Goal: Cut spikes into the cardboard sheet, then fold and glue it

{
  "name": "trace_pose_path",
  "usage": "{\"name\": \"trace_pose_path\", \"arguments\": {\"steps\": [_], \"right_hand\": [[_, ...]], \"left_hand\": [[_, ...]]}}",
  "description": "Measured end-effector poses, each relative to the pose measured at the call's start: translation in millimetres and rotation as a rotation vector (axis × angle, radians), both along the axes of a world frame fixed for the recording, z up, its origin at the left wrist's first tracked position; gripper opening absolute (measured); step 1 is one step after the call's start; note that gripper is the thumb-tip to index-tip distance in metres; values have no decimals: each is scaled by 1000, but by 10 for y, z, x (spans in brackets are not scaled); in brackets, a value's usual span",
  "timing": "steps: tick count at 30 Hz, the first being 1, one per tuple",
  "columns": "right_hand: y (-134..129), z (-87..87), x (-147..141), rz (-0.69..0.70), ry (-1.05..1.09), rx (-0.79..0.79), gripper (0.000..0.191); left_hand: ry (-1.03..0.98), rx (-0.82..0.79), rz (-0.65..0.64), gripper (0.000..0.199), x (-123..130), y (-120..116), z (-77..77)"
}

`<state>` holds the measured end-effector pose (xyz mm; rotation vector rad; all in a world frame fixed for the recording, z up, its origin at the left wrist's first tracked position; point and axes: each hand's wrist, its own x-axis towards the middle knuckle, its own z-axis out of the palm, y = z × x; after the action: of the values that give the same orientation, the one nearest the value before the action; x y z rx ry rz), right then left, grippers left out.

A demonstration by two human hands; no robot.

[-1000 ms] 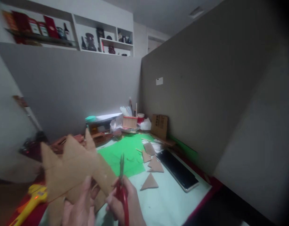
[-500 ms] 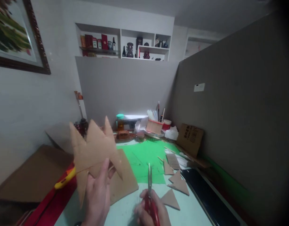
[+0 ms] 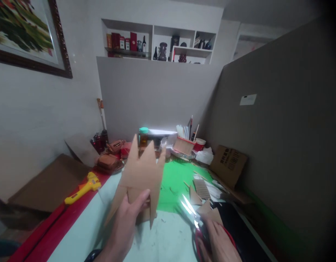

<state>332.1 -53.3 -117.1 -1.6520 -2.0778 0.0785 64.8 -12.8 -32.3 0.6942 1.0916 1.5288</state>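
My left hand [image 3: 125, 220] grips a brown cardboard cutout [image 3: 142, 174] by its lower part, thumb on the near face. Tall pointed tips rise along the top of the cutout, and long points hang down at its sides. Red-handled scissors [image 3: 190, 208] are in my right hand [image 3: 218, 238], with the blades pointing up and left, slightly blurred. A gap separates them from the cutout. Cardboard scraps [image 3: 194, 196] lie just beyond the scissors, some partly hidden by my right hand.
On the red strip at left lies a yellow glue gun [image 3: 84, 189]. A green sheet [image 3: 173, 178] covers the middle of the pale table. At right are a printed cardboard piece [image 3: 228, 163] and a dark flat panel [image 3: 239, 225]. Brown models [image 3: 109, 162] and a pencil box [image 3: 184, 145] stand behind.
The cutout in my left hand has moved right and turned. My right hand has carried the scissors to the right, tilting the blades leftward. My view has shifted left, showing the whole glue gun.
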Motion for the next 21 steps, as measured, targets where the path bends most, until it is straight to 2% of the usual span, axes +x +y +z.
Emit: {"name": "trace_pose_path", "arguments": {"steps": [3, 8, 11, 16, 18, 21], "right_hand": [[43, -38, 1, 6, -156, 103, 37], [154, -100, 67, 20, -202, 202, 37], [124, -44, 22, 38, -206, 231, 40], [-126, 158, -360, 134, -177, 112, 44], [-204, 223, -573, 147, -134, 61, 42], [-218, 321, -860, 36, -30, 19, 33]], "left_hand": [[38, 20, -41, 52, -2, -23, 39], [8, 22, -26, 66, -56, -62, 90], [-44, -24, -23, 54, -102, -71, 105], [-119, -113, 28, 17, -125, -95, 242], [-137, -154, 48, 15, -131, -99, 305], [-143, -206, 68, 20, -166, -85, 313]]}}
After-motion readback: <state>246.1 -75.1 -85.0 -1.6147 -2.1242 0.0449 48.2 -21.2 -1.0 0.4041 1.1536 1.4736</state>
